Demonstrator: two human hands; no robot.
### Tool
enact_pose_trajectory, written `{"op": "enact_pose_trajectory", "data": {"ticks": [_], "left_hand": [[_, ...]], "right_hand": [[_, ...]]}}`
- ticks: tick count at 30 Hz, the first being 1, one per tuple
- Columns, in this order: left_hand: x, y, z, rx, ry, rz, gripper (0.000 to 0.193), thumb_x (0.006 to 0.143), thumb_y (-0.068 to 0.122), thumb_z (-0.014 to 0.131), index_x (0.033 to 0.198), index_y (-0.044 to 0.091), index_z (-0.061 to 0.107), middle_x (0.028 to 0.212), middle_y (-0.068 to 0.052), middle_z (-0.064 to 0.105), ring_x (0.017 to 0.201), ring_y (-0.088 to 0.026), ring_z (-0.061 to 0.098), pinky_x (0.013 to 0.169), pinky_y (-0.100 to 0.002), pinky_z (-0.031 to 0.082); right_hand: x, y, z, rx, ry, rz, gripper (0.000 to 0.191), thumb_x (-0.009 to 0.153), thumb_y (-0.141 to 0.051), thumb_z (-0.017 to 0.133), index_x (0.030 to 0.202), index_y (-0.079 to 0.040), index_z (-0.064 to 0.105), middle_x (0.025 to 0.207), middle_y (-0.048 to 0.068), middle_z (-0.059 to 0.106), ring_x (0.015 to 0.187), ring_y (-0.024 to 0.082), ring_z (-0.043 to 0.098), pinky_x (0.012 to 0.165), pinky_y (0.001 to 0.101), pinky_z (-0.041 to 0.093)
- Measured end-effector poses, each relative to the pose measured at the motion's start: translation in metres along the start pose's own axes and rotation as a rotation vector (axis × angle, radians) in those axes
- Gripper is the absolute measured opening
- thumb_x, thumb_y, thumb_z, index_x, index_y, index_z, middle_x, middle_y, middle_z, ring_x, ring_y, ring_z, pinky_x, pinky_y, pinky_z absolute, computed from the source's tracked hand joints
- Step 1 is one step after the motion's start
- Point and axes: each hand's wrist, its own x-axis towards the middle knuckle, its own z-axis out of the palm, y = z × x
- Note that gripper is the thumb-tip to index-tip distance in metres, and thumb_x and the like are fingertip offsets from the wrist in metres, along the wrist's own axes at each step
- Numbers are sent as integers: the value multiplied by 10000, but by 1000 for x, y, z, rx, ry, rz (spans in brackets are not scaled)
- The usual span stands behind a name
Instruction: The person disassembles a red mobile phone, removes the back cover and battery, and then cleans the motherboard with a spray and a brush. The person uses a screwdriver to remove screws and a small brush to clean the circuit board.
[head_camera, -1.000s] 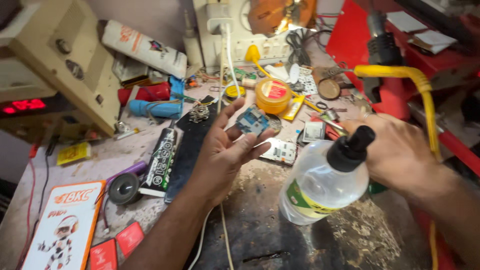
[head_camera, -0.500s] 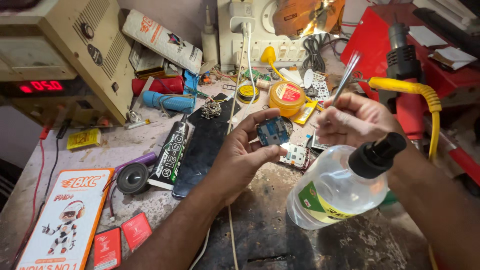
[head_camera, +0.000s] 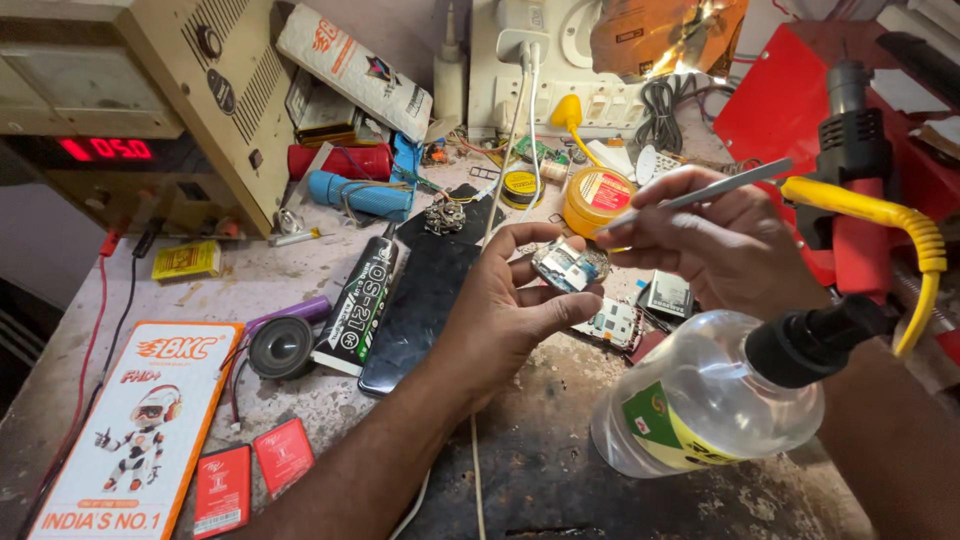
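Observation:
My left hand (head_camera: 505, 310) holds a small blue circuit board (head_camera: 568, 266) between thumb and fingertips, above the worn workbench (head_camera: 560, 470). My right hand (head_camera: 715, 240) grips metal tweezers (head_camera: 700, 194), their tip pointing at the board. A clear plastic bottle with a black pump cap (head_camera: 720, 400) lies tilted in front of my right forearm. Another small circuit board (head_camera: 612, 325) lies on the bench just under my hands. A black phone (head_camera: 425, 300) lies face down left of my left hand, beside a black glue tube (head_camera: 358, 296).
A beige power supply with a red display (head_camera: 130, 130) stands at the back left. A yellow round tin (head_camera: 596, 198), a red hot-air station with yellow coiled cord (head_camera: 860, 210), an orange box (head_camera: 140, 420), a small speaker (head_camera: 282, 346) and red batteries (head_camera: 250, 475) crowd the bench.
My right hand let go of the bottle, picked up the tweezers and brought them to the board in my left hand. The bottle now lies tilted by my right forearm.

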Motion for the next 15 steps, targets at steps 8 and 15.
{"op": "enact_pose_trajectory", "data": {"ticks": [8, 15], "left_hand": [[4, 0, -1, -7, 152, 136, 739, 773, 94, 850, 1403, 13, 471, 1187, -120, 641, 988, -153, 711, 854, -269, 617], [4, 9, 6, 203, 217, 127, 574, 783, 138, 877, 1273, 6, 608, 1029, -61, 708, 903, -116, 682, 770, -241, 595]], "right_hand": [[-63, -30, -17, -527, 360, -214, 281, 1119, -101, 520, 1320, 84, 588, 1157, 215, 706, 1082, 288, 731, 988, 423, 614], [-174, 42, -104, -411, 415, 244, 370, 1085, -166, 500, 1402, 23, 522, 1250, 217, 639, 1170, 293, 692, 1049, 410, 553]]}}
